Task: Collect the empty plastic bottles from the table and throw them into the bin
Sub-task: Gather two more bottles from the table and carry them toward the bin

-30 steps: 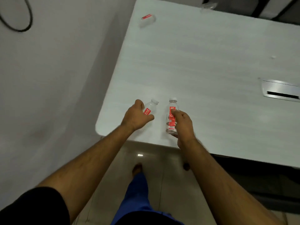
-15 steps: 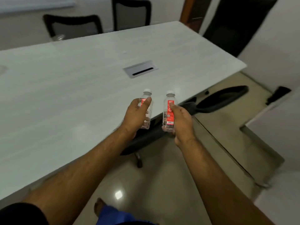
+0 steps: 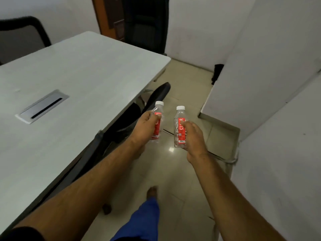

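Observation:
My left hand (image 3: 145, 126) grips a small clear plastic bottle (image 3: 158, 115) with a red label and a white cap, held upright over the floor just past the table's edge. My right hand (image 3: 193, 136) grips a second bottle (image 3: 179, 124) of the same kind, also upright, a short gap to the right of the first. Both bottles look empty. The pale grey table (image 3: 83, 84) lies to my left. No bin shows in this view.
A black office chair (image 3: 139, 117) is tucked under the table's near edge, below my left hand. A metal cable slot (image 3: 43, 106) sits in the tabletop. White partition walls (image 3: 271, 84) stand to the right. More black chairs (image 3: 145, 23) stand at the far end. Tiled floor stretches ahead.
Both bottles were lifted off the table and carried away from it. The view has swung right, so the hands now hover over the floor beside the table's end.

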